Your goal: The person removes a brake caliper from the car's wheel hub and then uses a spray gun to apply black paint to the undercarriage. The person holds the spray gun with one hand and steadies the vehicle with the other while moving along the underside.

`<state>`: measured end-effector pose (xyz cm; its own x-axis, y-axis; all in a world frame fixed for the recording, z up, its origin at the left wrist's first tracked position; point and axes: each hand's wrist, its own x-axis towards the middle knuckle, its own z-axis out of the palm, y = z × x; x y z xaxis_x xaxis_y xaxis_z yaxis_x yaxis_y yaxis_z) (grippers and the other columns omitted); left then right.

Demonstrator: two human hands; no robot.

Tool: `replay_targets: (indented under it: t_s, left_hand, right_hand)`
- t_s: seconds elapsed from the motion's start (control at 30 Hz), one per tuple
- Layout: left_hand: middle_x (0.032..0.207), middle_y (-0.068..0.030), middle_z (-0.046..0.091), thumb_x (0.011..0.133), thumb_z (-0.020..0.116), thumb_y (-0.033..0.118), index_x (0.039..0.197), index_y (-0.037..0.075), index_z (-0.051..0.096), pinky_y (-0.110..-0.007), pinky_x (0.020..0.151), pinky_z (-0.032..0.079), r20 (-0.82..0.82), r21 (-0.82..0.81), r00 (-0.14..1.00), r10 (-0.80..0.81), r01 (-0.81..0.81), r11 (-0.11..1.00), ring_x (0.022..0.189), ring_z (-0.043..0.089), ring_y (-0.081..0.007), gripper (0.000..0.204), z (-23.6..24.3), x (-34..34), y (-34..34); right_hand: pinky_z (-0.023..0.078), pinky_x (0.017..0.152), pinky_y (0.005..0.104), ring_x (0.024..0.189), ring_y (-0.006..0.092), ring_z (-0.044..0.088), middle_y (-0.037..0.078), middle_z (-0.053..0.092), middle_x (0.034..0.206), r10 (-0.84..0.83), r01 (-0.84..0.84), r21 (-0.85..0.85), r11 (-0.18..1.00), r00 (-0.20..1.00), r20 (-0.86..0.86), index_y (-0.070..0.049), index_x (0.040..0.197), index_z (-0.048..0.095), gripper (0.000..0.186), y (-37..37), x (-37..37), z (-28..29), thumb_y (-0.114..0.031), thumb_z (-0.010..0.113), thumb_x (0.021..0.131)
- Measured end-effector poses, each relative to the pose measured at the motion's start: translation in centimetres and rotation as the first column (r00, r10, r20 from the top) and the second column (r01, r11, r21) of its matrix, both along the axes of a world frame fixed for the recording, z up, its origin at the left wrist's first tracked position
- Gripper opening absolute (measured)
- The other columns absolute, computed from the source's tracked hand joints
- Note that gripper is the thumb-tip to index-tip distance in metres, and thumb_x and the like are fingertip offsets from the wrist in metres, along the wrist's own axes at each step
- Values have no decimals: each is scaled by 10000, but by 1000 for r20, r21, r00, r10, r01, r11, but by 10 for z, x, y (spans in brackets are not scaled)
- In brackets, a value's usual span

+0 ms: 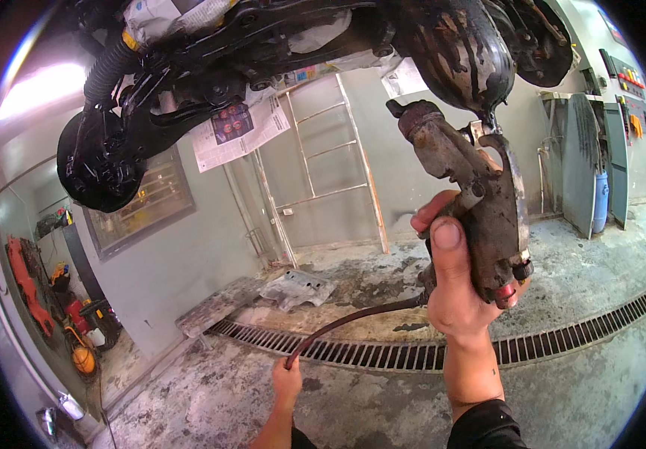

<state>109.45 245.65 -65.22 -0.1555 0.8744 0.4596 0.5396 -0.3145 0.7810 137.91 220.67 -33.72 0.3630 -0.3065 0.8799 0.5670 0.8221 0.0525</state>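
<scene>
My right hand (461,299) is wrapped round a grime-caked spray gun (480,202), raised and tilted with its front end toward the upper left. My thumb lies along its near side, and part of the grip is hidden by my hand. A rounded, glossy black vessel (461,60) with runs of dark liquid narrows down to meet the gun's upper side. From the gun's lower end a dark reddish hose (360,314) curves down to the left. Lower and to the left, my left hand (287,382) is closed round that hose.
Overhead hangs a black-coated vehicle underside (188,97), partly masked with newspaper (241,127). A ladder-like metal frame (330,165) leans at the grey wall. A slotted drain grate (383,355) crosses the stained floor, near a low bench (218,305). Cabinets (570,161) stand at right.
</scene>
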Motion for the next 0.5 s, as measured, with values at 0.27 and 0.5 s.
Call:
replay_targets:
  t_s: [0.27, 0.5]
  left_hand:
    - [666, -97, 531, 954, 703, 260, 886, -3, 632, -432, 586, 419, 58, 60, 998, 26, -29, 998, 588, 492, -250, 281, -9, -7, 7]
    - [688, -115, 569, 947, 708, 237, 928, 14, 663, -430, 612, 447, -5, 35, 994, 106, -106, 994, 616, 549, -281, 228, -16, -27, 8]
  right_hand:
    - [545, 712, 286, 747, 160, 673, 128, 727, 941, 206, -205, -95, 974, 979, 2, 93, 1354, 547, 617, -15, -22, -11, -172, 797, 857]
    - [510, 924, 352, 989, 185, 652, 92, 676, 1053, 233, -235, -388, 891, 971, -54, 14, 1420, 441, 791, -20, -35, -19, -512, 721, 900]
